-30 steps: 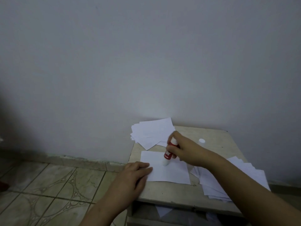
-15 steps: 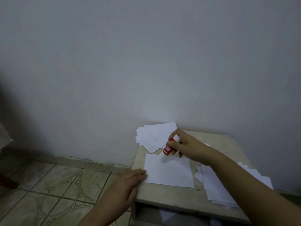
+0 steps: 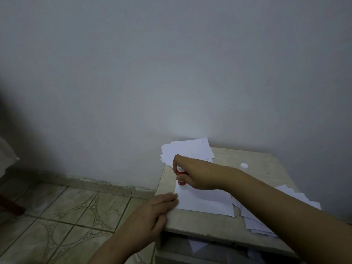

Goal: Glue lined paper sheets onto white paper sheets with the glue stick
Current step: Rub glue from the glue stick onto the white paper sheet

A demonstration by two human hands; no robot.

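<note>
Head view: At a small pale bench [image 3: 219, 224] set against a bare wall, a person's right hand [image 3: 192, 173] grips a red-and-white glue stick [image 3: 180, 178], fingers curled round the barrel, its tip pressed down on the far-left corner of a white paper sheet [image 3: 206, 201] lying in the middle of the bench. The left hand [image 3: 152, 213] lies flat with fingers straight, the fingertips pinning the sheet's left edge near the bench's left edge.

A loose stack of sheets [image 3: 187, 150] sits at the far-left corner of the bench, overhanging it; another stack [image 3: 266, 219] fans out at the right edge, partly under the right forearm. Whether either stack is lined cannot be told. A small white cap [image 3: 244, 165], likely the glue stick's, stands toward the far edge.

The sheet looks light, thin and floppy, likely to slide or wrinkle under the stick's drag, so flat pressure close to the glued corner suits it better than a pinch. The stick looks light and rigid, best held mid-barrel, as here.
</note>
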